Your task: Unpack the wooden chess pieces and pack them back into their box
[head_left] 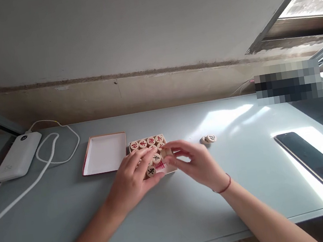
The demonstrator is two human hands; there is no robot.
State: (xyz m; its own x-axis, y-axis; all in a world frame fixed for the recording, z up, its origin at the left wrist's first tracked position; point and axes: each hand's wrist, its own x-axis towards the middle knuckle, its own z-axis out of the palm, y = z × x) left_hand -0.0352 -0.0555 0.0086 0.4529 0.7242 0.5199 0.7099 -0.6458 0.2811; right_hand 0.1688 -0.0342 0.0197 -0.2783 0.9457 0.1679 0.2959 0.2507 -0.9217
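A small open box (171, 170) on the desk holds several round wooden Chinese chess pieces (151, 140), some with red characters and some with black. Over the box's left part lies my left hand (133, 175), its fingers stretched across the pieces and its thumb near the front edge. It hides several of them. At the box's right side, my right hand (196, 160) pinches a plain-sided chess piece (166, 152) between thumb and fingers; whether it is one or two stacked, I cannot tell. Red print shows on the box's bare floor at front right.
The shallow box lid (104, 154) lies left of the box. Two loose chess pieces (211, 138) rest to the right, touching. A white power bank (18, 156) with a white cable (32, 182) is at far left. A phone (316, 162) lies at right, near the desk (171, 224) edge.
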